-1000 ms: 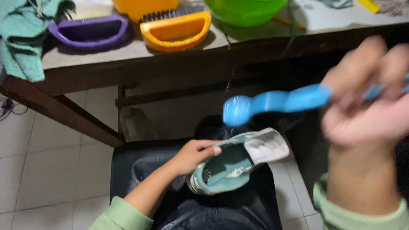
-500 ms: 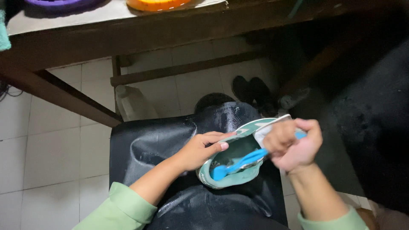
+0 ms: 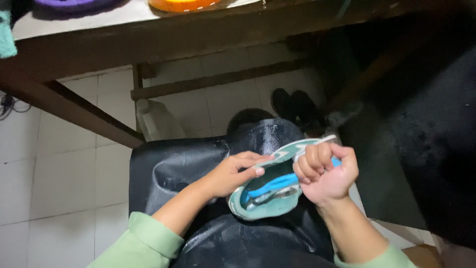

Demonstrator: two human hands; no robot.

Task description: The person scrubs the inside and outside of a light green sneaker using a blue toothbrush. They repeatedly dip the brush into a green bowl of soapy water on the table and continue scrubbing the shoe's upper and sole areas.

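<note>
A home wash area: tiled floor (image 3: 59,164), wooden table (image 3: 163,37), plastic basins (image 3: 186,5).

I see a wooden table (image 3: 148,42) across the frame top, purple basin (image 3: 74,5) and orange basin (image 3: 186,5) on it. White tiled floor (image 3: 49,164) below, dark shoes (image 3: 295,106) centre.

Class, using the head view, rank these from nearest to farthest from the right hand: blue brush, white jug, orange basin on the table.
1. blue brush: gripped in the right hand, inside the shoe.
2. white jug: on the floor, upper left.
3. orange basin: on the table, top edge.
</note>
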